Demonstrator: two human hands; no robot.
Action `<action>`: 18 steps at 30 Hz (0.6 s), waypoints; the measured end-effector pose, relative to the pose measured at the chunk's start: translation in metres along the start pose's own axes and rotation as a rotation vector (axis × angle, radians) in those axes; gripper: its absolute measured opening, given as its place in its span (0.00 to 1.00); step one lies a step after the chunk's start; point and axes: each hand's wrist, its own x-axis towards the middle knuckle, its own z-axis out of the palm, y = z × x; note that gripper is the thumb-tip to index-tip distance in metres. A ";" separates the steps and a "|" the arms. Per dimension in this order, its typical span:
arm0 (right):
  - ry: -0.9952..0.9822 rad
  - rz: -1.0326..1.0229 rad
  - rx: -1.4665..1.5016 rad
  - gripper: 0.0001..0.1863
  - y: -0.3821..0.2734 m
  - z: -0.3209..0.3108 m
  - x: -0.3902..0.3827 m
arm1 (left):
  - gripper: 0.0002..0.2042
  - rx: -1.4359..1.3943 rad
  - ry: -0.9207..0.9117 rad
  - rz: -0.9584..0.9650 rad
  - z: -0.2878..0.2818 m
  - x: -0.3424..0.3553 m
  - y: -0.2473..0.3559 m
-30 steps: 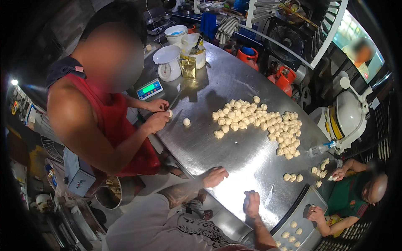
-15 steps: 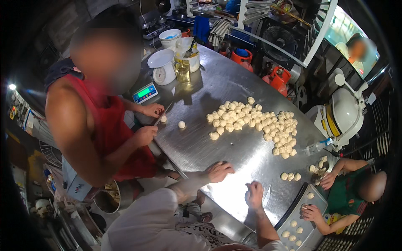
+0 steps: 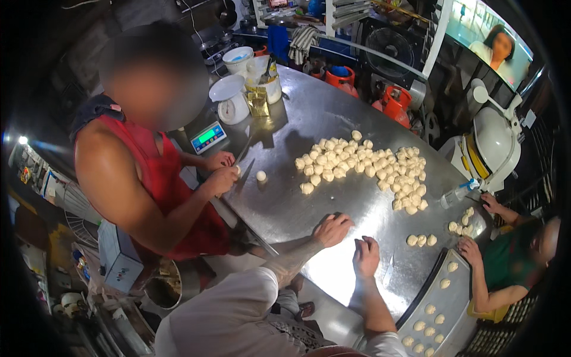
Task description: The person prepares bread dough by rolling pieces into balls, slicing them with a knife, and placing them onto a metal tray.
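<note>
My left hand rests on the steel table, palm down, fingers apart and slightly bent, holding nothing. To its right my right hand lies on its side on the bright part of the table, fingers curled in. Nothing shows in it. Beyond my hands spreads a large cluster of pale dough balls. At the left a co-worker's hands hold a blade and a piece of dough, with a single dough ball beside them.
A digital scale, a dial scale and tubs stand at the far left. Near right, a tray carries dough pieces. Another worker's hand is beside it. A clear bottle and a white mixer are farther right.
The view has shifted slightly. My left hand has moved a little right, nearer my right hand. The right-hand worker's hand has left the tray; the left co-worker's hand has closed over the dough.
</note>
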 end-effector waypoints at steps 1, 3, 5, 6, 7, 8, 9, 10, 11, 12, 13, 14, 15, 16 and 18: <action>-0.016 0.087 0.025 0.15 -0.016 0.002 -0.011 | 0.11 -0.023 0.020 -0.055 0.006 -0.012 0.002; -0.077 0.110 0.057 0.13 -0.012 -0.004 -0.046 | 0.10 -0.087 0.066 -0.058 0.023 -0.051 -0.004; -0.104 0.088 0.171 0.12 0.009 -0.027 -0.088 | 0.09 -0.115 0.109 0.006 0.009 -0.064 -0.026; -0.148 0.097 0.273 0.12 0.017 -0.038 -0.097 | 0.09 -0.164 0.007 -0.007 -0.001 -0.068 -0.034; -0.236 0.055 0.212 0.11 0.031 -0.048 -0.092 | 0.08 -0.214 -0.097 -0.032 -0.004 -0.073 -0.035; -0.319 0.002 0.150 0.10 0.037 -0.053 -0.066 | 0.08 -0.216 -0.092 -0.031 -0.009 -0.055 -0.030; -0.256 -0.093 0.023 0.11 0.035 -0.048 -0.043 | 0.07 -0.100 0.014 0.030 -0.010 -0.027 -0.023; -0.258 -0.089 0.021 0.11 0.022 -0.034 -0.020 | 0.06 0.015 0.111 0.088 -0.009 -0.009 -0.012; -0.129 -0.022 -0.014 0.12 0.005 -0.018 -0.004 | 0.06 0.016 0.102 0.078 -0.003 -0.009 -0.004; -0.005 0.042 -0.056 0.12 -0.008 -0.008 -0.002 | 0.05 0.012 0.097 -0.022 0.004 -0.009 0.006; -0.013 0.099 -0.001 0.12 -0.015 -0.005 -0.013 | 0.05 0.009 0.098 -0.113 0.008 -0.005 0.012; -0.015 0.152 0.054 0.12 -0.018 -0.007 -0.027 | 0.05 0.005 0.104 -0.112 0.015 -0.021 0.010; -0.101 0.097 0.085 0.12 -0.008 -0.014 -0.047 | 0.05 -0.060 0.053 -0.101 0.023 -0.055 0.000; -0.089 0.081 0.086 0.12 0.006 -0.025 -0.061 | 0.05 -0.123 0.003 -0.076 0.021 -0.069 -0.011; -0.195 0.001 0.231 0.13 0.031 -0.046 -0.087 | 0.05 -0.129 -0.064 -0.061 0.005 -0.078 -0.025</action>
